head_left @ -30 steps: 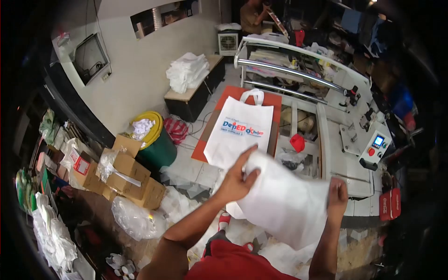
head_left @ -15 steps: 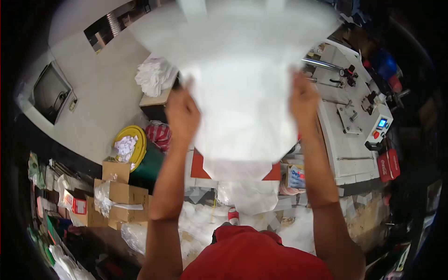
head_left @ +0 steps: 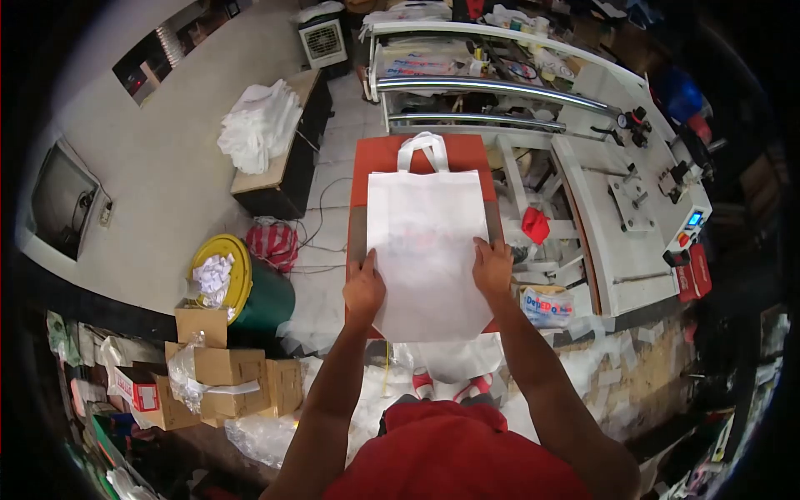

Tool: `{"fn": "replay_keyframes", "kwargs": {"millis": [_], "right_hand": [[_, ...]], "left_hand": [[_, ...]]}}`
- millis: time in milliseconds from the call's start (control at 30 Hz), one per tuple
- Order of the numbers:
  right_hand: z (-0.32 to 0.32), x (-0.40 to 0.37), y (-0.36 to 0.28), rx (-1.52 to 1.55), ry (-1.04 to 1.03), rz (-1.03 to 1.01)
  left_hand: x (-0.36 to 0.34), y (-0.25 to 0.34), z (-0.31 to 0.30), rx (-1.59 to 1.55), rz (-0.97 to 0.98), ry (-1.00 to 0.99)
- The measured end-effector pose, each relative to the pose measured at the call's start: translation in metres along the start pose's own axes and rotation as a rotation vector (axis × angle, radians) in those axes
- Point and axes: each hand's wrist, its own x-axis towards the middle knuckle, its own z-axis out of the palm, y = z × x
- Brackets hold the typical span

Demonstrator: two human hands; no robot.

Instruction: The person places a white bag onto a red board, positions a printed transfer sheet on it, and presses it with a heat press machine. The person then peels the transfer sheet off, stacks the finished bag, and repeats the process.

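Note:
A white fabric tote bag (head_left: 427, 233) lies flat on an orange-red press board (head_left: 379, 154), handles pointing away from me. A faint print shows through from beneath it. My left hand (head_left: 365, 287) presses on the bag's near left edge. My right hand (head_left: 493, 265) rests on its right edge, fingers spread flat. Neither hand grips anything.
A white machine table (head_left: 612, 242) with a control box (head_left: 690, 227) stands to the right, metal rails (head_left: 492, 87) behind the board. A green bin with a yellow rim (head_left: 250, 287), cardboard boxes (head_left: 221, 367) and a stack of white bags (head_left: 260, 125) stand to the left.
A second earlier I held a blank white bag over a printed bag on the board; I swung it up in front of the camera, and now it lies flat on the board.

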Motion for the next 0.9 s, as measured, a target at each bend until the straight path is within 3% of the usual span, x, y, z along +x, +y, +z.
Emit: {"fn": "replay_keyframes", "kwargs": {"millis": [200, 333, 400, 433, 467, 500, 533, 600, 633, 667, 700, 733, 767, 833, 867, 900], "right_hand": [[0.004, 0.001, 0.002, 0.02, 0.019, 0.025], [0.0, 0.005, 0.006, 0.053, 0.017, 0.011], [-0.005, 0.004, 0.018, 0.413, 0.159, 0.11], [-0.017, 0.002, 0.033, 0.438, 0.194, 0.13], [-0.033, -0.012, 0.055, 0.449, 0.224, 0.166], [-0.043, -0.03, 0.082, 0.476, 0.212, 0.274], [-0.039, -0.059, 0.12, 0.438, 0.212, 0.319], [-0.009, -0.139, 0.216, 0.269, 0.064, 0.45], [-0.007, -0.167, 0.253, 0.202, -0.09, 0.496], [-0.002, -0.191, 0.287, 0.143, -0.246, 0.535], [0.006, -0.208, 0.318, 0.138, -0.316, 0.547], [0.02, -0.214, 0.345, 0.142, -0.335, 0.555], [0.039, -0.218, 0.373, 0.072, -0.432, 0.467], [0.078, -0.221, 0.414, 0.039, -0.558, 0.387], [0.099, -0.213, 0.43, 0.048, -0.534, 0.314], [0.116, -0.208, 0.438, 0.061, -0.51, 0.252]], "left_hand": [[0.008, 0.006, -0.007, 0.031, -0.059, -0.067], [0.005, -0.002, 0.002, -0.017, -0.037, -0.01], [0.001, -0.018, 0.02, 0.009, -0.01, 0.128], [0.0, -0.03, 0.018, -0.119, -0.036, 0.055], [-0.01, -0.051, 0.032, -0.107, -0.013, 0.197], [-0.021, -0.019, -0.015, -0.258, -0.193, 0.078], [-0.038, -0.007, -0.034, -0.328, -0.09, 0.223], [-0.085, -0.107, 0.003, -0.282, -0.244, 0.312], [-0.115, -0.125, 0.0, -0.07, -0.257, 0.263], [-0.145, -0.109, -0.006, -0.054, -0.367, 0.239], [-0.197, -0.152, 0.015, 0.16, -0.444, 0.221], [-0.276, -0.266, 0.056, 0.44, -0.183, 0.097], [-0.288, -0.184, 0.025, 0.207, -0.467, -0.048], [-0.357, -0.158, 0.014, 0.304, -0.42, -0.494], [-0.388, -0.147, 0.014, 0.306, -0.297, -0.531], [-0.405, -0.136, 0.012, 0.301, -0.383, -0.757]]}}
